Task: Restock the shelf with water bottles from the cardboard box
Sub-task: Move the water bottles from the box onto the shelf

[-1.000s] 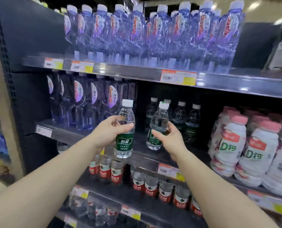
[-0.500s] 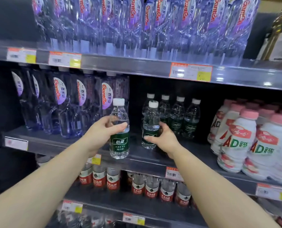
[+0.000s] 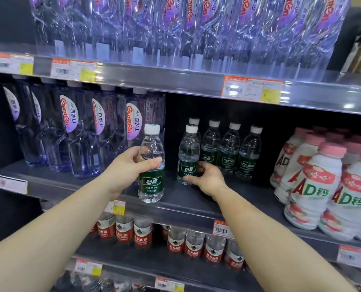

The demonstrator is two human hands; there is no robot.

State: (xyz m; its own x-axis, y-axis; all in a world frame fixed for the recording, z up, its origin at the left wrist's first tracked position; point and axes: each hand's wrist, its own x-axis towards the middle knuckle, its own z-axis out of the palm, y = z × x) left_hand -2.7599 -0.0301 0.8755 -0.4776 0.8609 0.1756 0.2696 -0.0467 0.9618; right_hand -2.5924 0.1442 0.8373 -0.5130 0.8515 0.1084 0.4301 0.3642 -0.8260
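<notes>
A: What do we have in our left hand (image 3: 123, 172)?

B: A small water bottle (image 3: 151, 165) with a white cap and a dark green label. Our fingers and thumb wrap its clear upper body, so that grip is grasping it. It stands upright at the centre of the frame, in front of the middle shelf (image 3: 181, 199); we cannot tell if its base touches the board.

A: And our right hand (image 3: 207, 179)?

B: Just right of centre, curled round the lower part of a second bottle (image 3: 188, 155) of the same kind, thumb in front, fingers behind. That bottle stands upright on the middle shelf, at the front of a row.

A: What sits beside it?

B: 3 more green-label bottles (image 3: 229, 150) are in plain view behind and to its right, and 1 more cap shows directly behind it. At middle left stand tall purple-label bottles (image 3: 76, 131), and more of them fill the top of the frame. White bottles with pink caps (image 3: 314, 186) crowd the right edge. Red-label bottles (image 3: 175, 242) line the shelf below, at lower centre. Price tags (image 3: 252, 90) hang on the shelf edges.
</notes>
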